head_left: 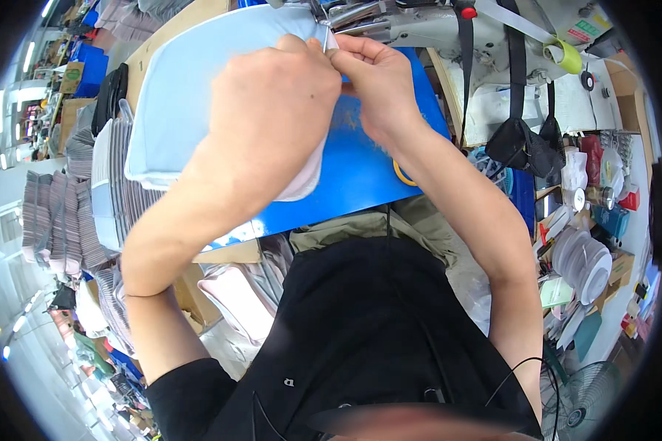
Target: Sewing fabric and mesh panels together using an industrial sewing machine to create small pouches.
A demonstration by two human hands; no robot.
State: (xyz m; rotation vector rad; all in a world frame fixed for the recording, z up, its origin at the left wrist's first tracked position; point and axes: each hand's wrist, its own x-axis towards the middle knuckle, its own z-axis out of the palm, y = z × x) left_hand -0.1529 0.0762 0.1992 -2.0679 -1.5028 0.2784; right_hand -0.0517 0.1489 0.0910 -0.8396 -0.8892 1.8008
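- At the upper right, the pale sewing machine (438, 33) carries a green-and-white sticker (582, 31) with small print.
- On the chest of the person's black shirt (375, 316) sits one small light mark (289, 382).
- The pale blue fabric piece (176, 110) lies on the blue work surface (368, 165), its upper right corner near the machine; the left hand and forearm cover much of it.
- The left hand (276, 92), slightly blurred, shows its back, fingers bent inward at that corner; their tips are hidden, so how tightly they close, and on what, one cannot tell.
- The right hand (375, 73) has thumb and forefinger close together beside the left fingers; whether they grip anything cannot be told.
- A yellow ring (403, 173) is partly covered by the right forearm.
- The machine is cut off by the top edge.
- To the left stand tall stacks of fabric (55, 220).
- On the right, black straps (517, 66) hang in front of the machine, near a yellow-green roll (564, 56).
- Farther down on that side are pale round discs (582, 264) and a fan (581, 408), partly lost in the dark rim.
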